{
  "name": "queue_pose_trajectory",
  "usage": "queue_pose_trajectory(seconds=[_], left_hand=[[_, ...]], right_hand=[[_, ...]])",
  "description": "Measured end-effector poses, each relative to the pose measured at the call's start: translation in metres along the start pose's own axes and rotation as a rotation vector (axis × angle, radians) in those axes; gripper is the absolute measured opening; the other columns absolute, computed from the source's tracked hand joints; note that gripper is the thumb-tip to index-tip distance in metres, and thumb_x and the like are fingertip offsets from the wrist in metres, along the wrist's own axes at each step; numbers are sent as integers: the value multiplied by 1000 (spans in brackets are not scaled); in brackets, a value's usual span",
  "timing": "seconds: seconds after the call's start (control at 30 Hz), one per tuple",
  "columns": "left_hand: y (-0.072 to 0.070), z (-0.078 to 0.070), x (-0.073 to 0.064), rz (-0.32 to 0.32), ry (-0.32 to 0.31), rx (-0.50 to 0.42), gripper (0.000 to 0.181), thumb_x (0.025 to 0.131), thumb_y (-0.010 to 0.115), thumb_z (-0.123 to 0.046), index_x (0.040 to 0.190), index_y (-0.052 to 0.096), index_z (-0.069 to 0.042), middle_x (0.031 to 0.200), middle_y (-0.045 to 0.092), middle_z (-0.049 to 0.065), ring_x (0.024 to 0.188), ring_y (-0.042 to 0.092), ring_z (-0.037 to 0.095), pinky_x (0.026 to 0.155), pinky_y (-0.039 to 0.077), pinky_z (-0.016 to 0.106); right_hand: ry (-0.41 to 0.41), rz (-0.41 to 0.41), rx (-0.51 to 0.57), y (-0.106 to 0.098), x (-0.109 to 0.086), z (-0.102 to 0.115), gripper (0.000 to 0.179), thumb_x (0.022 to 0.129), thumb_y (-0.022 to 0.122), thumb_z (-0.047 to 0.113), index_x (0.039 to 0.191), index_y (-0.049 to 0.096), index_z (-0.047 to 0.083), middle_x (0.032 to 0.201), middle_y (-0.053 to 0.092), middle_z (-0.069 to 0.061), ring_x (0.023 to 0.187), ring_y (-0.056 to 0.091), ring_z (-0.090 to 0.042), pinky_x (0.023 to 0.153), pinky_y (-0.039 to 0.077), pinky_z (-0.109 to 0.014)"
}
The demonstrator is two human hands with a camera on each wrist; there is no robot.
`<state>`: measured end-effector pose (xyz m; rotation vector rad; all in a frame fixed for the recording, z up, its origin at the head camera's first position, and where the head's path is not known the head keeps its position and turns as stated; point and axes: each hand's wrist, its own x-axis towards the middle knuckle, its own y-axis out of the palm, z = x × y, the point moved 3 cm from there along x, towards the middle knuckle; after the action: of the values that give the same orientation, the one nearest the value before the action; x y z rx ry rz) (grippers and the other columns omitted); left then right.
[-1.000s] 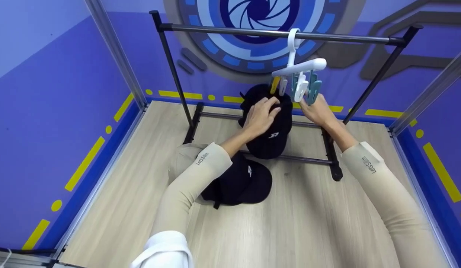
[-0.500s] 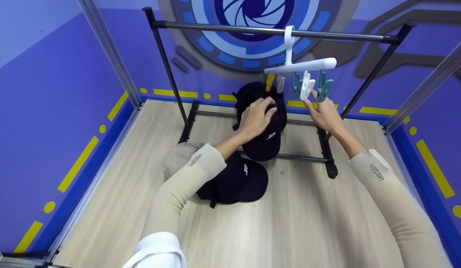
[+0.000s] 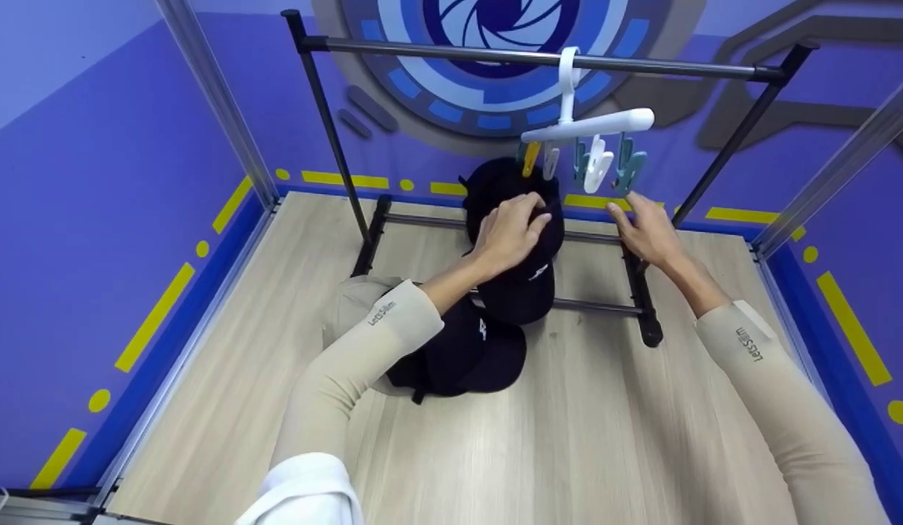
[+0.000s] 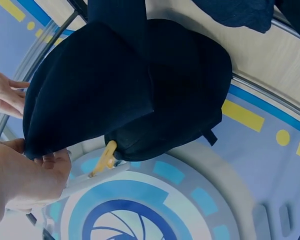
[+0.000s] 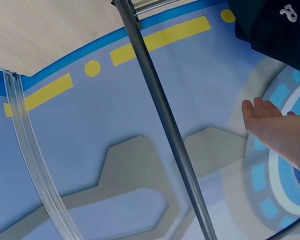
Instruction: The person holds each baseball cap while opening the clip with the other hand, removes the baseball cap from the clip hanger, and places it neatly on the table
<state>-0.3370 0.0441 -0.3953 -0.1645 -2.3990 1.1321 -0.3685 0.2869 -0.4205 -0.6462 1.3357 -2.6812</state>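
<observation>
Your right hand [image 3: 649,232] has drawn a little down and away from the clips since half a second ago, and the hanging black cap's [image 3: 520,292] brim has dipped slightly. That cap is below the white hanger [image 3: 589,128], brim pointing down towards you, with a small white mark on its front and a strap end jutting from the back. A yellow clip [image 3: 530,160] meets its edge; you can't tell how firmly it bites.

Your left hand [image 3: 511,233] pinches the cap's edge, fingers curled round it. Your right fingers hold nothing: index and thumb are parted, just under the teal clip [image 3: 630,169], and contact there can't be told.

You have a gap between the cap and the right upright of the black rack [image 3: 451,51]. A second black cap [image 3: 458,357] overlaps a beige cap [image 3: 349,299] beneath your left forearm, and the worktop [image 3: 604,423] stretches out to their right.
</observation>
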Motion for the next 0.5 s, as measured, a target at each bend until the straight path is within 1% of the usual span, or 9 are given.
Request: queue_pose_trajectory(seconds=[0.1, 0.17, 0.2, 0.23, 0.37, 0.5], left_hand=[[1, -4, -2, 13, -2, 11, 24, 103, 61, -28, 117, 70, -11, 118, 75, 2, 105, 72, 19, 84, 58, 33], [3, -6, -5, 32, -6, 14, 24, 103, 61, -29, 116, 70, -11, 117, 75, 1, 104, 72, 18, 84, 58, 32], [5, -7, -7, 42, -6, 11, 23, 103, 61, -29, 115, 70, -11, 116, 76, 1, 102, 72, 18, 82, 58, 32], [6, -8, -8, 53, -4, 10, 23, 103, 61, -29, 115, 70, -12, 114, 76, 1, 99, 72, 17, 80, 58, 31], [8, -13, -14, 102, 0, 6, 21, 102, 62, -30, 111, 71, -13, 105, 77, -1, 89, 72, 15, 74, 56, 29], [7, -17, -17, 130, -1, 25, 21, 101, 64, -32, 110, 72, -14, 99, 76, 0, 89, 71, 16, 75, 56, 31]], right_hand=[[37, 29, -14, 0, -3, -2, 43, 110, 45, 24, 126, 51, -16, 119, 56, -39, 113, 55, -51, 100, 43, -58], [49, 48, -7, 1, -5, -4, 50, 110, 45, 25, 142, 46, -14, 141, 51, -39, 134, 47, -54, 114, 35, -62], [53, 55, -3, 1, -7, -5, 53, 110, 45, 25, 148, 42, -11, 149, 46, -36, 141, 41, -53, 117, 31, -64], [59, 67, 2, 1, -8, -6, 54, 110, 45, 24, 151, 39, -10, 153, 42, -35, 144, 38, -53, 119, 28, -64], [47, 91, 11, 1, -13, -7, 51, 110, 46, 23, 153, 40, -5, 155, 42, -31, 145, 38, -50, 118, 29, -64], [40, 107, 10, 0, -15, -8, 54, 110, 44, 27, 154, 38, -4, 156, 41, -31, 146, 36, -51, 118, 28, -64]])
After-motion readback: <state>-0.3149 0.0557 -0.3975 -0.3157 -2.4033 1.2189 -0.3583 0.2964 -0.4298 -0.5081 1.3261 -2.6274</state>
